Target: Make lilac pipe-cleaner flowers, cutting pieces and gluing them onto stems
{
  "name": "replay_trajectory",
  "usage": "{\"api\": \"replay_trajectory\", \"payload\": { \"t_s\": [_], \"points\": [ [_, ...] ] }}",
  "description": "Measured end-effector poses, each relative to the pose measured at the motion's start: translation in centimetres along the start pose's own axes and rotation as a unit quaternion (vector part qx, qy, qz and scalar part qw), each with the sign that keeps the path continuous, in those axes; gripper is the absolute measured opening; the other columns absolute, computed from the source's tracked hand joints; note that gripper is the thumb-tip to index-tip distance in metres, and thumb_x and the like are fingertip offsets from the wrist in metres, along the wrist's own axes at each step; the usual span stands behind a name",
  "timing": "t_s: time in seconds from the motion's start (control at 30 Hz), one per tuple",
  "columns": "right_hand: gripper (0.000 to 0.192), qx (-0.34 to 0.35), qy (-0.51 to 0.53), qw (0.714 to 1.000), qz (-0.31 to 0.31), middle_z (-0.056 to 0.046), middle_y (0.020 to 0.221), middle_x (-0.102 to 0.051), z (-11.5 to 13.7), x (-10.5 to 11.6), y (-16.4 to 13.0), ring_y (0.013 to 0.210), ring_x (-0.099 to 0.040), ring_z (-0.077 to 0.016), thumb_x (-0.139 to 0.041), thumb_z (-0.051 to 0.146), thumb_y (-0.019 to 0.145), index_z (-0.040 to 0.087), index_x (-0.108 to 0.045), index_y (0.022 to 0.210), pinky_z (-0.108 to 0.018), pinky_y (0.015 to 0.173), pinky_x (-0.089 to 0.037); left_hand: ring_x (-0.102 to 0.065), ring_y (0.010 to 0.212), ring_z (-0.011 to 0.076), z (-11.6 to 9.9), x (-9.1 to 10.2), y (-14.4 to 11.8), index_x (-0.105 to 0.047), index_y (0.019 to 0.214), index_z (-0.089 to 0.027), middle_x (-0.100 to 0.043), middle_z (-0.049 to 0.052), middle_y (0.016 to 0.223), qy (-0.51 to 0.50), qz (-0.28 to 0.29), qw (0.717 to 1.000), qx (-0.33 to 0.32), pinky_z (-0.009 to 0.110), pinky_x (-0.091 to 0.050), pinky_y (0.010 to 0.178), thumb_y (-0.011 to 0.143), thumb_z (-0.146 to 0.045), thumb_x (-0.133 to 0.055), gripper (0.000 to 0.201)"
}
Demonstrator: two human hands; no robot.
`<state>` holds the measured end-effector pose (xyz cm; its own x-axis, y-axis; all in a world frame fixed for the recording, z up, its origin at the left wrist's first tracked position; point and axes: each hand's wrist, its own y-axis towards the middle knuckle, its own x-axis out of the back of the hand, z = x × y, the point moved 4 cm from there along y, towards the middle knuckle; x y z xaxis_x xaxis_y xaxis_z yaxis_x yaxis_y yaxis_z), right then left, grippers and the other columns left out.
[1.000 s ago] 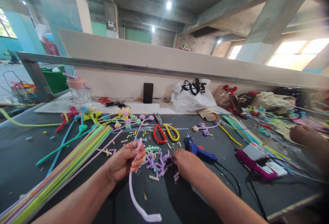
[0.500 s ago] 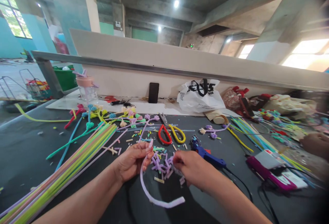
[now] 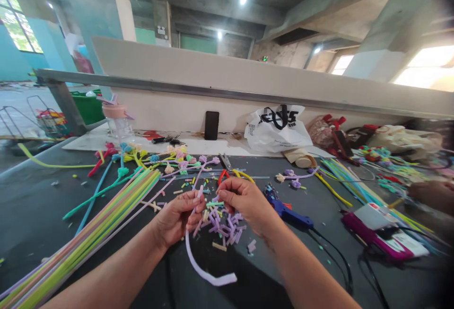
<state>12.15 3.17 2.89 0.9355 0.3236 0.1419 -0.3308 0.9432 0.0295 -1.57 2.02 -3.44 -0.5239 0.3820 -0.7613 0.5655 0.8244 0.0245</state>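
My left hand [image 3: 182, 214] is closed around a lilac pipe cleaner [image 3: 201, 267]. The stem's upper tip pokes out above the thumb, and its long tail curves down and to the right over the dark table. Close beside it, my right hand [image 3: 241, 200] pinches a short lilac pipe cleaner piece [image 3: 215, 198], mostly covered by the fingertips. Below both hands lies a pile of cut lilac pieces [image 3: 227, 226]. Behind my right hand are scissors [image 3: 244, 175] with red and yellow handles, partly hidden by the fingers.
A bundle of long coloured pipe cleaners [image 3: 117, 219] lies at left, finished-looking flower stems [image 3: 177, 157] behind. A blue glue gun [image 3: 291, 214] with a cable and a magenta-and-white box [image 3: 379, 233] are at right. Another person's hand [image 3: 431, 195] shows at the right edge.
My right hand has risen from the lilac pile and moved left, up close to my left hand, with a short piece in its fingers. My left hand has shifted slightly left with the stem.
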Motion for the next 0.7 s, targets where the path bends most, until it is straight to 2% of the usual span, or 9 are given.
{"api": "replay_trajectory", "payload": {
  "t_s": [0.07,0.2,0.43,0.7],
  "points": [
    [0.014,0.028,0.008,0.999,-0.024,0.006,0.055,-0.046,-0.9,-0.2,0.2,0.045,-0.039,-0.0059,-0.060,0.028,0.067,0.016,-0.054,0.068,-0.019,0.045,-0.031,-0.037,0.038,0.0006,0.2,0.2,0.2,-0.051,0.074,-0.012,-0.045,-0.003,0.060,0.013,-0.019,1.000,0.009,0.011,-0.027,0.032,0.074,-0.016,-0.056,0.006],
    [0.011,0.078,-0.051,0.995,-0.040,0.005,0.057,-0.045,-2.2,0.3,0.2,0.052,-0.040,-0.0076,-0.059,0.026,0.070,0.016,-0.055,0.068,-0.020,0.051,-0.033,-0.039,0.039,0.0020,0.8,0.5,0.5,-0.051,0.075,-0.013,-0.047,-0.002,0.059,0.050,-0.051,0.997,0.019,0.012,-0.027,0.032,0.075,-0.017,-0.057,0.007],
    [0.007,0.139,-0.187,0.971,-0.054,0.002,0.063,-0.052,-1.5,1.1,-0.4,0.059,-0.046,-0.0106,-0.054,0.021,0.074,0.017,-0.057,0.069,-0.021,0.057,-0.037,-0.041,0.038,0.0038,1.4,0.6,0.6,-0.051,0.074,-0.014,-0.050,-0.002,0.060,0.110,-0.078,0.991,0.004,0.013,-0.030,0.030,0.073,-0.021,-0.060,0.011],
    [0.007,0.130,-0.214,0.967,-0.055,0.002,0.062,-0.054,-1.2,0.8,-0.5,0.060,-0.049,-0.0117,-0.055,0.021,0.072,0.017,-0.057,0.067,-0.022,0.059,-0.038,-0.043,0.036,0.0043,1.4,0.2,0.6,-0.052,0.071,-0.014,-0.053,-0.002,0.056,0.127,-0.109,0.986,0.007,0.013,-0.033,0.029,0.070,-0.022,-0.062,0.013]
  ]
}}
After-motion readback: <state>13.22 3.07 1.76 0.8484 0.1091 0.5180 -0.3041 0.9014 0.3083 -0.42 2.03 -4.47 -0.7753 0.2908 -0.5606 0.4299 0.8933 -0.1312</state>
